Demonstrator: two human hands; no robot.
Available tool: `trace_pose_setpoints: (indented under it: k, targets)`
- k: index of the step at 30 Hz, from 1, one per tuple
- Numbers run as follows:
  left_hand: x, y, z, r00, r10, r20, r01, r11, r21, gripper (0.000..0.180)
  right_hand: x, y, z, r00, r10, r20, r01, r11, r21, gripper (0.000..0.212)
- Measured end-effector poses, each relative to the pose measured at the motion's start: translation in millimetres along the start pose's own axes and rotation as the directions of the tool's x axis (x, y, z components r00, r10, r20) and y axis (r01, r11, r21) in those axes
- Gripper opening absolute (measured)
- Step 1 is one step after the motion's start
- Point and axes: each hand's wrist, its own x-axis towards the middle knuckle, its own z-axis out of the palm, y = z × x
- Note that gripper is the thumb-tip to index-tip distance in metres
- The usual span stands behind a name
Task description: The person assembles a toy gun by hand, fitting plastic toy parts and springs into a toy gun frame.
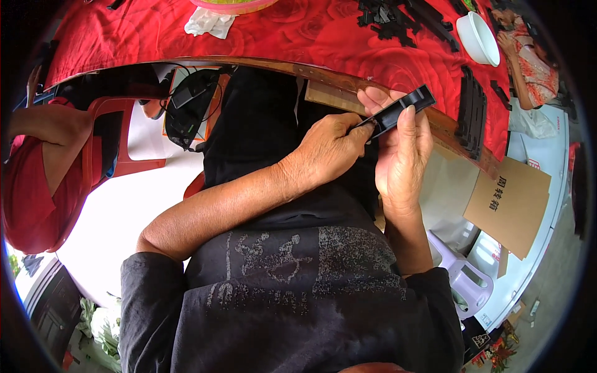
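Note:
Both hands are together over my lap, just off the near edge of the table. A short black plastic channel-shaped piece slants up to the right between them. My right hand supports it from beneath, thumb on its near side and the other fingers behind it. My left hand is closed at its lower left end, fingertips pressed together there. Whether those fingers also pinch some small part is hidden. To the right, a stack of long black strips lies along the table edge.
A red rose-patterned cloth covers the table. On it are loose black parts, a white bowl and a crumpled tissue. Cardboard and a lilac plastic stool stand at right. People sit at far left and far right.

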Motion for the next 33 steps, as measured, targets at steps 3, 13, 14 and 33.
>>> trace_pose_setpoints:
  k: [3, 13, 14, 33]
  targets:
    - [-2.2, 5.5, 0.2, 0.995, -0.104, -0.001, 0.103, 0.989, -0.105, 0.034, -2.5, -2.0, -0.2, 0.999, 0.033, 0.021, -0.033, 0.999, -0.021, 0.042]
    - [-7.6, -3.3, -2.3, 0.977, -0.177, 0.117, 0.210, 0.888, -0.410, 0.031, -9.3, 1.1, 6.8, 0.994, 0.105, 0.017, -0.104, 0.994, -0.044, 0.034]
    - [-8.9, -3.7, -2.1, 0.972, -0.191, 0.137, 0.232, 0.873, -0.428, 0.031, -10.0, 0.8, 7.1, 0.994, 0.105, 0.015, -0.104, 0.994, -0.044, 0.034]
    - [-31.5, 5.1, 1.9, 0.825, 0.520, -0.220, -0.466, 0.847, 0.255, 0.035, 6.8, 3.4, -12.3, 0.992, 0.090, -0.084, -0.078, 0.987, 0.139, 0.040]
